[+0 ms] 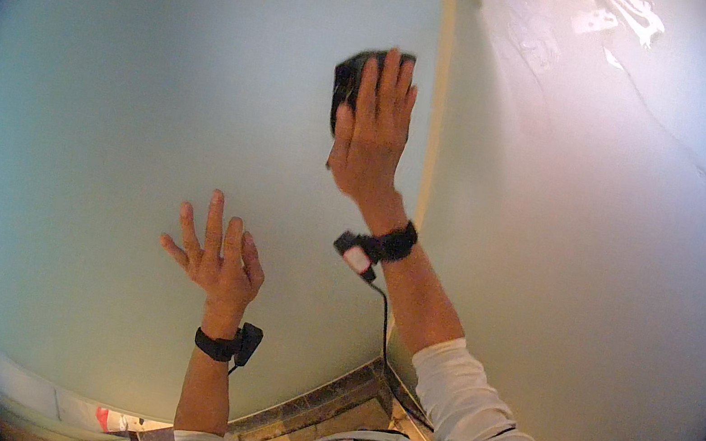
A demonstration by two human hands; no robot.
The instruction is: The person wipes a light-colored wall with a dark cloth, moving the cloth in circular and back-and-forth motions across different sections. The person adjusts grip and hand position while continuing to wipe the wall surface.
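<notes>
My right hand (pixel 373 138) lies flat, fingers stretched upward, over a dark rectangular pad (pixel 346 88). It presses the pad to the pale painted wall (pixel 126 91), just left of the inside corner (pixel 440 83). Most of the pad is hidden under my palm and fingers; its left side and top edge show. Lower and to the left, my left hand (pixel 222 262) has its fingers spread and nothing in it. Whether its fingertips touch the wall, I cannot tell.
A second wall (pixel 560 251) meets the first at the corner, with glossy uneven patches (pixel 619 21) high up. Black straps with small devices sit on both wrists; a black cable (pixel 387 321) hangs from the right one. Dark tile edging (pixel 327 391) borders the floor below.
</notes>
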